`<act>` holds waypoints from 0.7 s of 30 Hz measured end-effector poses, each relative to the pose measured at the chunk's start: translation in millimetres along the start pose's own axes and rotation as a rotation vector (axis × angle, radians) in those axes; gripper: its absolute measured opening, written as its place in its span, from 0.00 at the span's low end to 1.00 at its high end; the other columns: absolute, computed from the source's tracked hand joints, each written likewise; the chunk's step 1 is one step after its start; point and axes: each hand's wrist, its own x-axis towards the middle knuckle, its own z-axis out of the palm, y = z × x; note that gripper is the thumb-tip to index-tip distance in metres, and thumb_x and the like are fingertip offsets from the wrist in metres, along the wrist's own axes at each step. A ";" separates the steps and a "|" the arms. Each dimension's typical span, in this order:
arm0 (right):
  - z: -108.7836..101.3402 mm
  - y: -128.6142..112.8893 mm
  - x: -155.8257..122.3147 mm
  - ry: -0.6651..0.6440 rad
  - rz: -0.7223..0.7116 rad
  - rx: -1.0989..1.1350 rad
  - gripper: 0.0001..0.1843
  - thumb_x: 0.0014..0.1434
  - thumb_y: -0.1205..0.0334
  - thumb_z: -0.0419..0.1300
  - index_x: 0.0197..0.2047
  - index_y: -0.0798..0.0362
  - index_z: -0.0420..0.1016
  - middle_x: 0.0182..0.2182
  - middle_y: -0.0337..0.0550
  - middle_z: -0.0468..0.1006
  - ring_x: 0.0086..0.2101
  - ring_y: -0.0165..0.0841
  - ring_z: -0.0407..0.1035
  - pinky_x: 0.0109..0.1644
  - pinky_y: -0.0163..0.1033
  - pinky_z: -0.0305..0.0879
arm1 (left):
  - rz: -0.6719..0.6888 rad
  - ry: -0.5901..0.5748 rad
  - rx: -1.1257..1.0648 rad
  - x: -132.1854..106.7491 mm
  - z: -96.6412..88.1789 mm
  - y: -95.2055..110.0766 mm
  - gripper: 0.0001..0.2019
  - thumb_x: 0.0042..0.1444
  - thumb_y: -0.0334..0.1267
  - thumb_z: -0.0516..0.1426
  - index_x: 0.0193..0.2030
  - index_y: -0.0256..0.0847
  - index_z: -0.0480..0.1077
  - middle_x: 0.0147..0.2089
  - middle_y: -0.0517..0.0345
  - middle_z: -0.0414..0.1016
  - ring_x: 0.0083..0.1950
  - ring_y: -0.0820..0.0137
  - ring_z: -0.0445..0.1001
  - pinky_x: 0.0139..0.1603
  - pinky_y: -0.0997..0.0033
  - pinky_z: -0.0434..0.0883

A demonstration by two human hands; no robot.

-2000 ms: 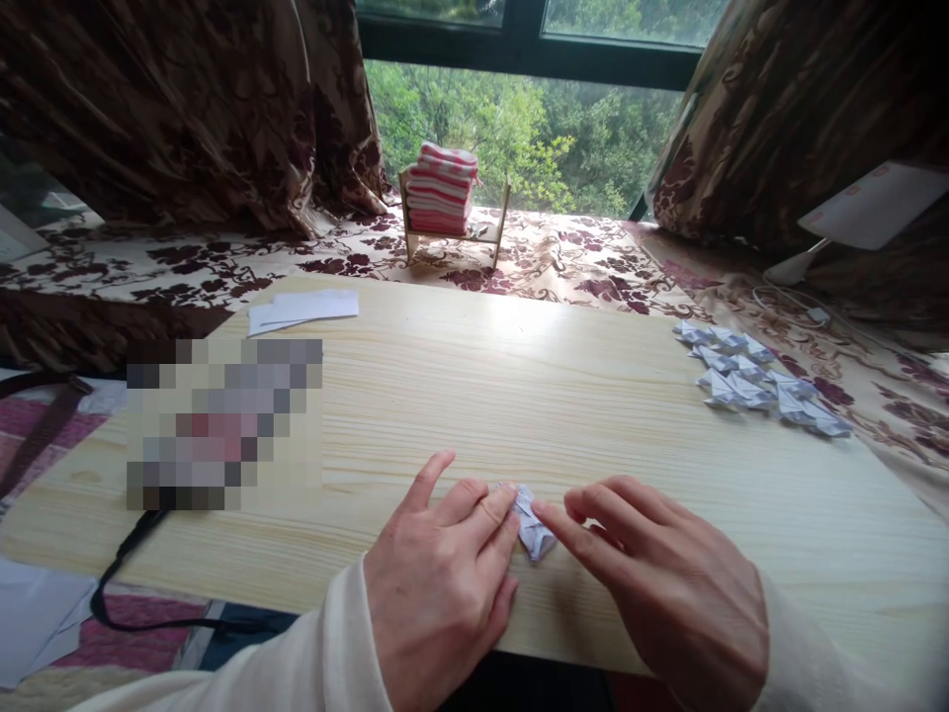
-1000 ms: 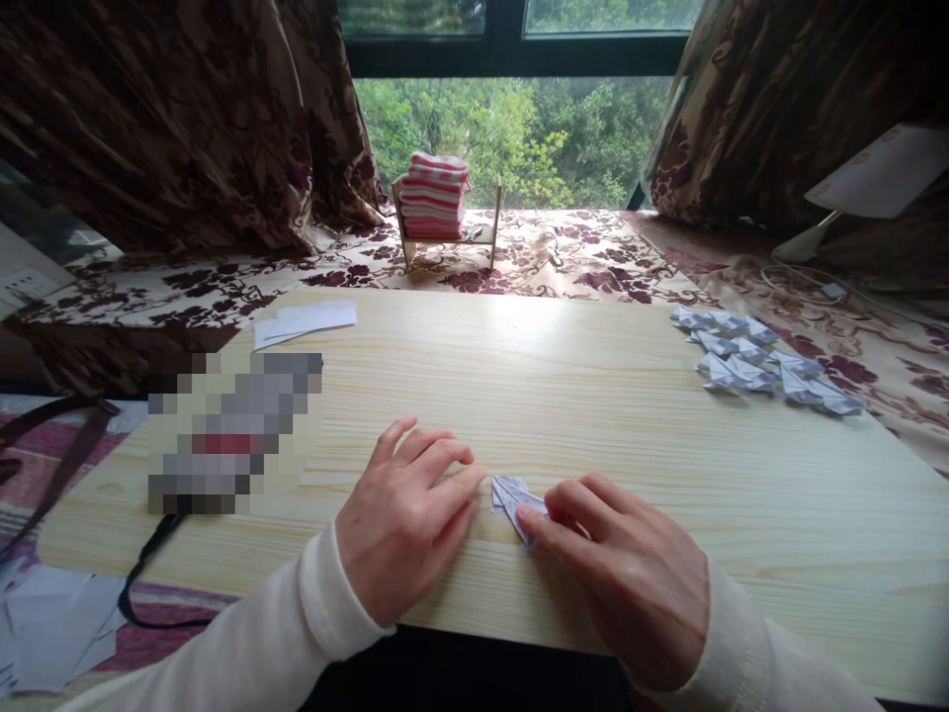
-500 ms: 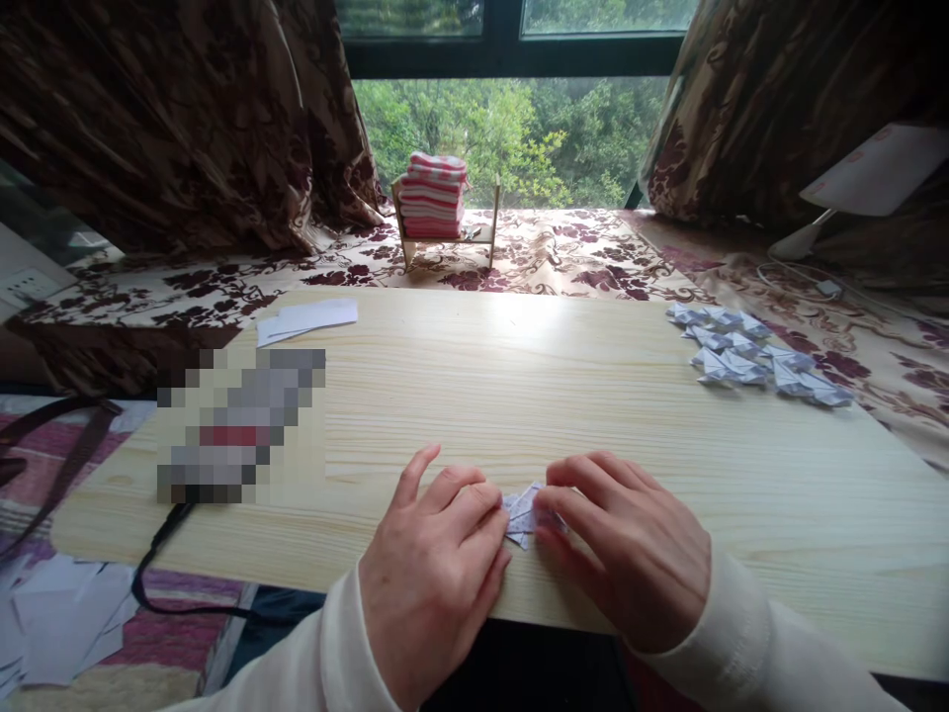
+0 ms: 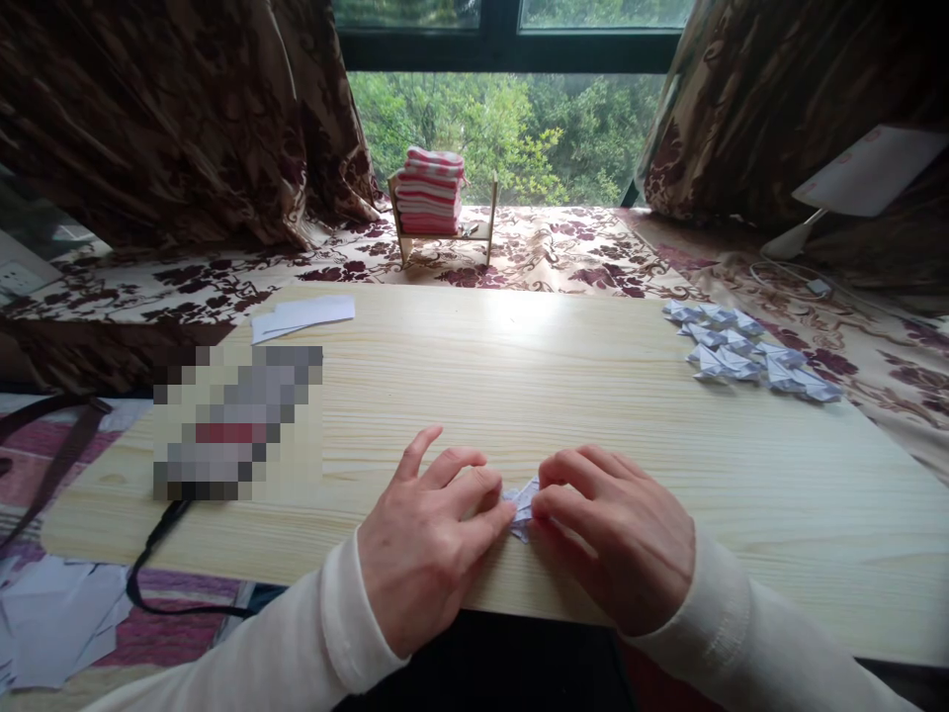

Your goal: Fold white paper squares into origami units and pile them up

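Between my two hands, near the front edge of the wooden table, a small folded paper piece (image 4: 523,502) shows white with faint marks. My left hand (image 4: 434,529) pinches its left side with thumb and forefinger, the little finger raised. On its right side, the bent fingers of my right hand (image 4: 615,529) close on the paper and cover part of it. At the table's far right lie several folded paper figures (image 4: 731,341), pointed and whitish, set close together.
Two or so white paper strips (image 4: 303,316) lie at the table's (image 4: 445,386) back left. A blurred-out object (image 4: 237,425) with a black strap rests on the left. Loose paper sheets (image 4: 63,613) lie lower left. Behind stand a small rack with folded cloths (image 4: 430,193) and a lamp (image 4: 867,170).
My left hand's thumb and forefinger have shifted on the folded paper, and the left wrist has moved up slightly. My right hand has moved a little left, covering more of the paper. The view shifted slightly.
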 end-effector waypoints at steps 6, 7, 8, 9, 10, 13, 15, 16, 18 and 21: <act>-0.7 -7.1 2.9 -0.039 0.027 -0.005 0.13 0.59 0.66 0.48 0.24 0.55 0.66 0.28 0.45 0.71 0.30 0.32 0.59 0.35 0.40 0.55 | 0.068 0.005 0.049 -0.2 -1.5 -1.9 0.13 0.55 0.33 0.52 0.46 0.42 0.71 0.43 0.55 0.74 0.51 0.61 0.67 0.64 0.45 0.45; -1.0 -8.0 3.7 -0.046 0.034 -0.007 0.13 0.59 0.66 0.48 0.24 0.55 0.66 0.28 0.45 0.70 0.29 0.33 0.59 0.35 0.40 0.55 | 0.075 0.004 0.057 -0.2 -1.7 -2.2 0.13 0.55 0.33 0.52 0.46 0.42 0.71 0.43 0.55 0.74 0.51 0.61 0.67 0.63 0.45 0.46; -1.3 -8.7 4.6 -0.052 0.038 -0.006 0.12 0.58 0.67 0.48 0.25 0.55 0.65 0.28 0.45 0.70 0.30 0.33 0.59 0.35 0.41 0.55 | 0.080 0.000 0.060 -0.1 -1.8 -2.5 0.13 0.54 0.33 0.53 0.46 0.42 0.71 0.42 0.56 0.74 0.51 0.61 0.67 0.63 0.45 0.46; -1.5 -9.1 5.5 -0.061 0.041 -0.002 0.12 0.58 0.67 0.47 0.25 0.55 0.65 0.28 0.45 0.70 0.30 0.33 0.59 0.35 0.40 0.55 | 0.083 -0.006 0.060 0.1 -2.0 -2.8 0.13 0.54 0.33 0.53 0.46 0.42 0.71 0.43 0.56 0.74 0.51 0.62 0.67 0.63 0.44 0.47; -1.6 -9.2 6.4 -0.068 0.041 0.005 0.12 0.58 0.67 0.48 0.24 0.55 0.65 0.28 0.45 0.70 0.30 0.33 0.59 0.35 0.40 0.55 | 0.083 -0.011 0.056 0.2 -2.1 -3.1 0.13 0.54 0.33 0.53 0.46 0.43 0.71 0.43 0.56 0.74 0.51 0.62 0.67 0.63 0.44 0.47; -1.7 -8.4 8.7 -0.078 0.055 0.015 0.11 0.56 0.68 0.49 0.23 0.54 0.64 0.27 0.45 0.70 0.29 0.32 0.59 0.34 0.39 0.56 | 0.069 -0.019 0.031 0.3 -2.2 -4.0 0.13 0.54 0.33 0.53 0.46 0.44 0.71 0.42 0.56 0.74 0.50 0.63 0.67 0.63 0.45 0.47; -1.5 -7.9 9.9 -0.084 0.069 0.007 0.10 0.55 0.67 0.50 0.23 0.54 0.64 0.27 0.45 0.70 0.28 0.32 0.59 0.33 0.39 0.56 | 0.053 -0.014 0.011 -0.1 -2.0 -4.3 0.13 0.55 0.33 0.53 0.46 0.44 0.71 0.43 0.56 0.74 0.50 0.63 0.68 0.63 0.45 0.47; -1.3 -7.7 10.4 -0.090 0.073 -0.002 0.10 0.55 0.67 0.50 0.22 0.54 0.64 0.26 0.44 0.71 0.28 0.32 0.59 0.33 0.39 0.56 | 0.045 -0.010 0.001 -0.4 -1.8 -4.5 0.13 0.55 0.34 0.52 0.46 0.44 0.71 0.43 0.56 0.74 0.50 0.63 0.68 0.63 0.46 0.47; -0.9 -7.9 11.3 -0.095 0.072 -0.027 0.10 0.54 0.68 0.51 0.22 0.54 0.64 0.26 0.44 0.71 0.28 0.32 0.59 0.32 0.38 0.55 | 0.033 -0.004 -0.017 -1.4 -1.4 -4.7 0.13 0.56 0.34 0.52 0.46 0.44 0.71 0.43 0.56 0.74 0.51 0.64 0.68 0.64 0.47 0.47; 0.2 -8.8 12.0 -0.083 0.059 -0.084 0.09 0.51 0.69 0.52 0.21 0.54 0.65 0.25 0.44 0.70 0.27 0.32 0.59 0.31 0.39 0.54 | 0.028 0.007 -0.026 -2.9 -0.5 -5.0 0.13 0.57 0.34 0.51 0.47 0.45 0.71 0.44 0.56 0.74 0.51 0.64 0.68 0.64 0.47 0.48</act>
